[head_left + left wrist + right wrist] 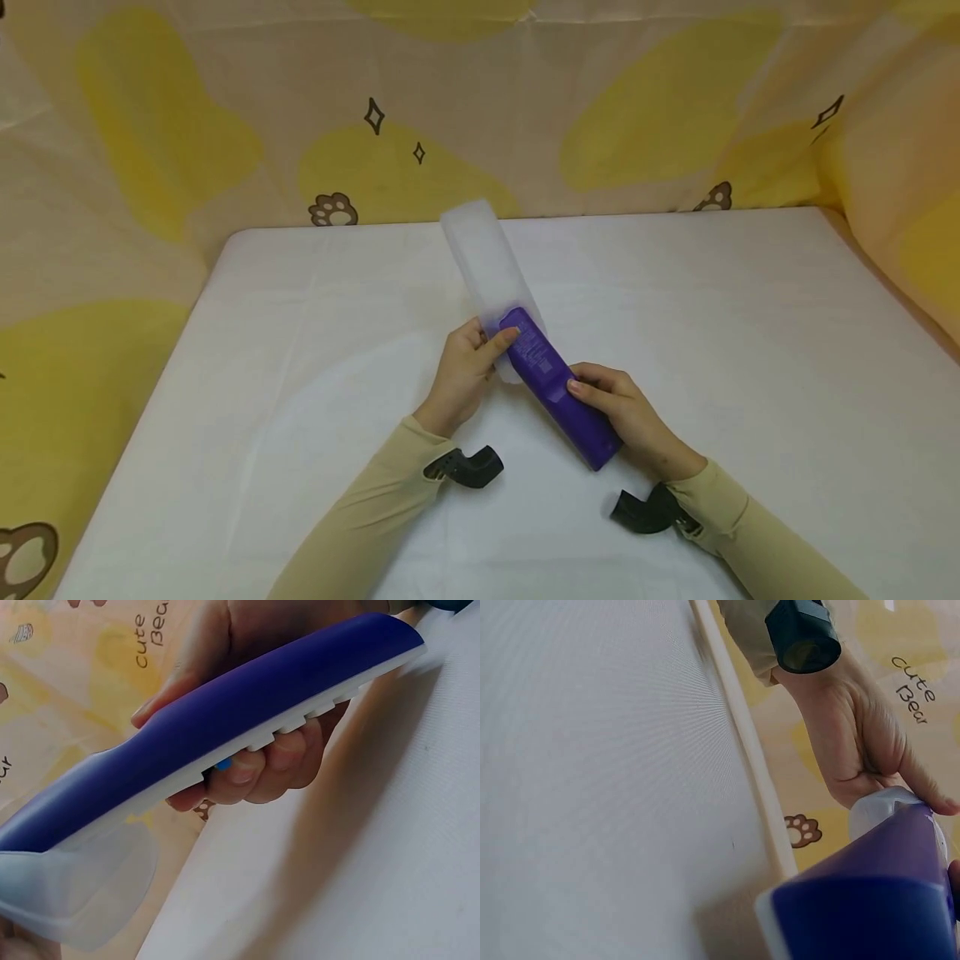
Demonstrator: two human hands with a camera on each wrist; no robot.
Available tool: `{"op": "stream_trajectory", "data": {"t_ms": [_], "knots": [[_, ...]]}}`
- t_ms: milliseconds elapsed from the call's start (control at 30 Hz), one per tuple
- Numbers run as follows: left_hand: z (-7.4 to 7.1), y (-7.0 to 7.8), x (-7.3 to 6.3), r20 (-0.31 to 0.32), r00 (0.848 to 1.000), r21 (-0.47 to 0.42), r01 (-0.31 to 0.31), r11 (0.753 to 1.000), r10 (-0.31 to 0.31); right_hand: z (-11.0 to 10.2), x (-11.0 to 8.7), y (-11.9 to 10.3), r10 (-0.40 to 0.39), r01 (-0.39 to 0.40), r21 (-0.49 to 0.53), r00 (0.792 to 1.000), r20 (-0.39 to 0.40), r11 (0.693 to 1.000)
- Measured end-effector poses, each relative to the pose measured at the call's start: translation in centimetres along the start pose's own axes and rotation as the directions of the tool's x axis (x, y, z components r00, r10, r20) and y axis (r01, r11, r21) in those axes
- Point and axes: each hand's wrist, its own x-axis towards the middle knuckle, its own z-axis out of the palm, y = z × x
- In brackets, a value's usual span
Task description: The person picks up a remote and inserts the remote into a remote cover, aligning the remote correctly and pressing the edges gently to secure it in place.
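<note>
White-topped table; yellow-patterned cloth hangs behind it.

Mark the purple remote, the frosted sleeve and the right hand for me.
purple remote (552, 387): head view, middle of its back
frosted sleeve (491, 260): head view, its broad upper face
right hand (636, 419): head view, back of the hand

Soft, slightly dim light, probably from above, spreads evenly over the white tabletop. The purple remote control casts a broad, blurry-edged shadow; its small print blurs in the head view. Faint moiré ripples the right wrist view.
</note>
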Motion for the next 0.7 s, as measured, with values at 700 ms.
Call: {"op": "stream_trajectory", "data": {"t_ms": [700], "knots": [[-0.1,0.0,-0.2,0.068,0.997,-0.289,0.0,0.957,0.021,0.8,-0.1,-0.3,-0.046,0.043,-0.08,0.998,-0.036,0.996]]}}
